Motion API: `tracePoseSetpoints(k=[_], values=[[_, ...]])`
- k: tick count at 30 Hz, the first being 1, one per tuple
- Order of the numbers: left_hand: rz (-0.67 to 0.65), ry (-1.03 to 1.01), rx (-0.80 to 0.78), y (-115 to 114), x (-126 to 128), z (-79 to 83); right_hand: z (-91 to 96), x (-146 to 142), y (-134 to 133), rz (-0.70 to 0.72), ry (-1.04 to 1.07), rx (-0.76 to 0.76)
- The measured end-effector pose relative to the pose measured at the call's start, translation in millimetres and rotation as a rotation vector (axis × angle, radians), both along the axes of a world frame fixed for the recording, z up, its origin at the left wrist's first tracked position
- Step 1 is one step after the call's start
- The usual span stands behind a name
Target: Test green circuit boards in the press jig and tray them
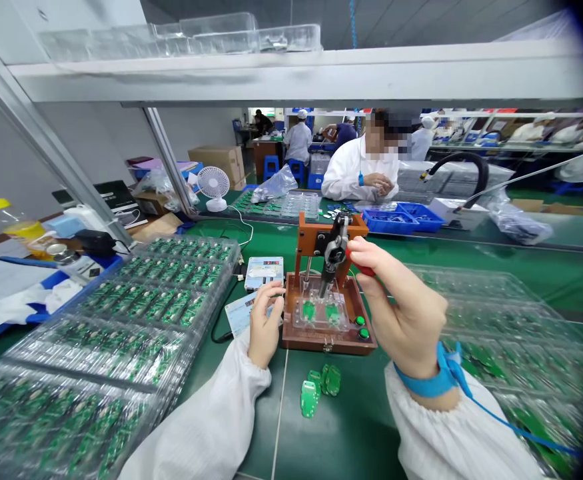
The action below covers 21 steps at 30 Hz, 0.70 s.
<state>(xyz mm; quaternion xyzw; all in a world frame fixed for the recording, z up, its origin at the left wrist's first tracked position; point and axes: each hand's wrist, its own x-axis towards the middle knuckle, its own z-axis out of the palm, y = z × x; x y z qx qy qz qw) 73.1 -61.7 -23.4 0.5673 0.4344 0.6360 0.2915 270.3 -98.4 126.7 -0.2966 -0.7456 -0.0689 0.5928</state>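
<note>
A brown test fixture (324,339) stands on the green bench with two small green circuit boards (320,311) under its clear plate. My right hand (401,310) is closed round the red-tipped handle (364,269) of the fixture's black toggle lever (334,252). My left hand (265,323) rests against the fixture's left edge, fingers curled, over a small light-blue card (237,314). Three loose green boards (320,387) lie on the bench in front of the fixture.
Stacked clear trays of green boards (136,313) fill the left; more clear trays (496,327) lie on the right. A small meter (264,271) sits behind my left hand. Across the bench a person in white (364,175) works beside blue bins (401,217) and a small fan (214,187).
</note>
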Motion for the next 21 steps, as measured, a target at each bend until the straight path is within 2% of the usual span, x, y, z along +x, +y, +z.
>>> tracePoseSetpoints(k=[6,14,17,19,21], values=[[-0.009,0.011,-0.029,3.3,2.7,-5.9,-3.5,-2.7,4.9,-0.019,0.004,0.074],[-0.019,0.034,-0.011,5.9,4.3,-8.2,-6.2,-3.3,8.1,-0.031,0.015,0.090],[0.014,0.046,0.004,6.0,4.5,-9.3,6.2,-3.5,9.1,-0.085,-0.012,0.106],[0.044,0.065,0.003,5.3,4.5,-9.6,23.4,-3.5,14.6,-0.085,-0.009,0.099],[0.055,0.110,0.009,3.3,4.6,-8.9,45.8,-2.7,27.5,-0.050,0.020,0.029]])
